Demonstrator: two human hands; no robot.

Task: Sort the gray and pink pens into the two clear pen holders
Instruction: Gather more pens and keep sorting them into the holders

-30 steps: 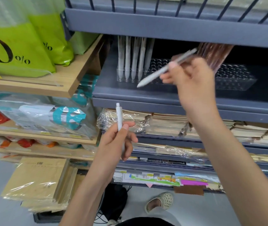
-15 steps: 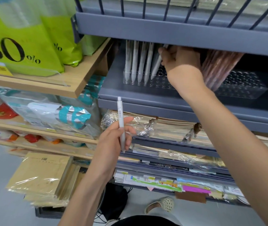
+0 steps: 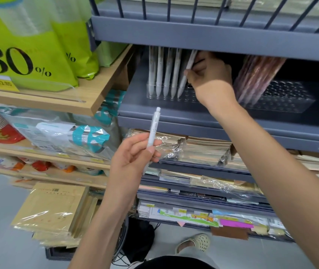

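Left grip (image 3: 133, 154) pinching, raised; right grip (image 3: 211, 74) curled, arm extended forward.

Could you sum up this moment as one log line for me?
right hand: pinches gray pen, tip in left clear holder | left hand: holds spare gray pen | pink pens: in right clear holder

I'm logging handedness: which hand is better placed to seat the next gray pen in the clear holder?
Right. The right hand pinches a gray pen tilted with its tip in the left holder; the left hand holds a second pen lower, apart from it.
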